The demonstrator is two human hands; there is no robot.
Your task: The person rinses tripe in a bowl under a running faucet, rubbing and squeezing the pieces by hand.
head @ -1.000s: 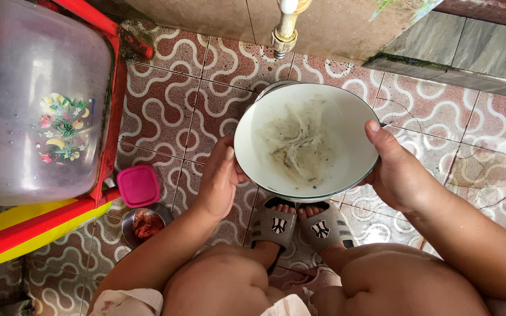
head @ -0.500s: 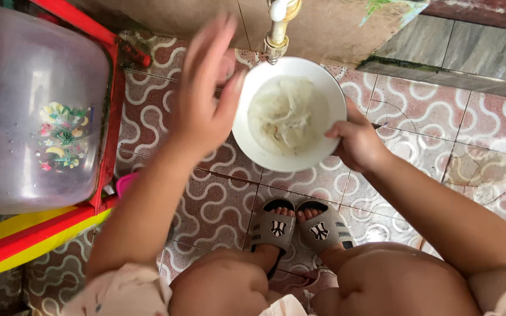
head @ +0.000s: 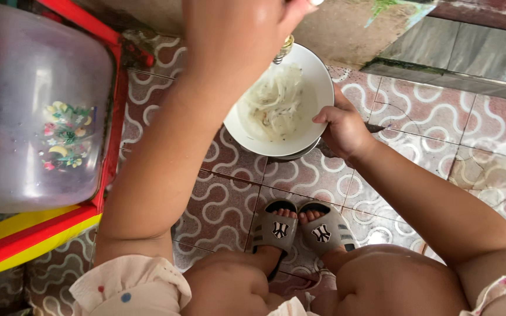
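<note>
Patterned tile floor [head: 411, 134] — what rests on it

The floor is laid with reddish-brown tiles bearing white wavy curls, split by dark grout lines; some tiles to the right look worn and cracked. Directly on it stand two feet in grey slippers [head: 300, 228] with a dark emblem on each strap, side by side and touching, near the lower middle. At the left edge stands a red and yellow frame [head: 42, 231] that carries a clear plastic tub [head: 42, 123] with a flower print — the tub sits on the frame, not on the tiles. Along the top the tiles meet a rough concrete wall base [head: 352, 26].
</note>
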